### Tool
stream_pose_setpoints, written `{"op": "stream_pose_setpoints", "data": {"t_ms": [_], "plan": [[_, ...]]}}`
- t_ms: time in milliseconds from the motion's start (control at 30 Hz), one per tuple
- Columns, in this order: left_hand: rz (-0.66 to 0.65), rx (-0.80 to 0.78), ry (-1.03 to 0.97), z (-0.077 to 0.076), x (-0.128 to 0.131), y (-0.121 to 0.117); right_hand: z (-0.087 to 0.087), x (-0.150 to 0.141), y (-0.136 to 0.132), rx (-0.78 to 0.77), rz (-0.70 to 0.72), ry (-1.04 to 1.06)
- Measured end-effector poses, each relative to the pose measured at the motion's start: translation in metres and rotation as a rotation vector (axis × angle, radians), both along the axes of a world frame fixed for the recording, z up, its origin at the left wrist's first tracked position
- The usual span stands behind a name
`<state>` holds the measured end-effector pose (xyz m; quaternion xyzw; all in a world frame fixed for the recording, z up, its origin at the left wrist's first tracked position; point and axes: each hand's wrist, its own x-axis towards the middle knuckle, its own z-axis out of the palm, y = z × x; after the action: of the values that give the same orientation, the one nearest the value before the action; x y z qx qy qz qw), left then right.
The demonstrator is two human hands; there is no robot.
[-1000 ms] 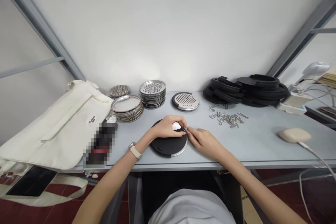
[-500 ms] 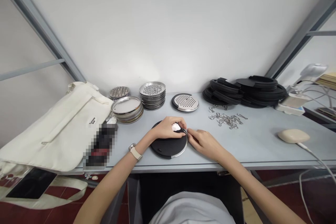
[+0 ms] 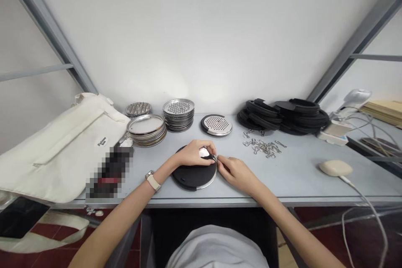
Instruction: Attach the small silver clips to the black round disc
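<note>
**Black disc (image 3: 188, 173) between two hands, on the near part of a grey table**

On the grey table (image 3: 295, 171), at far left, a white bag (image 3: 63, 150). To the right, against the wall, piles of black rings (image 3: 301, 117). Left of middle, a stack of plain metal plates (image 3: 146, 136) and, beside it, a stack of grater plates (image 3: 179, 117). Lying flat near the front edge: the black disc, with a bare metal rim on its right side. Behind it, a metal disc with holes (image 3: 218, 124), partly bordered in black.

Left hand (image 3: 194, 153) curved over the disc, thumb and fingers closed narrowly on a small metal piece. Right hand (image 3: 237, 171) with fingertips close together at the same place; cannot tell if really gripping it. Farther right, loose metal clips (image 3: 264, 147). Smallest, the small metal piece (image 3: 215, 158) at the rim.

Looks like careful fitting or adjusting at the rim; calls, probably, for a steady disc and precise fingertip pressure.
</note>
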<state>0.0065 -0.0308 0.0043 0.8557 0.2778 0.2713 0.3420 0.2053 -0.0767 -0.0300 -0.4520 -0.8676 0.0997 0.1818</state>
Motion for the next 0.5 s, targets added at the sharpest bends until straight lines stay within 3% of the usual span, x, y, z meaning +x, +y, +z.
{"op": "stream_pose_setpoints", "data": {"t_ms": [500], "plan": [[-0.037,0.000,-0.024,-0.0015,-0.0009,-0.0006,-0.0023,0.0007,0.0012,0.020,-0.003,-0.029]]}}
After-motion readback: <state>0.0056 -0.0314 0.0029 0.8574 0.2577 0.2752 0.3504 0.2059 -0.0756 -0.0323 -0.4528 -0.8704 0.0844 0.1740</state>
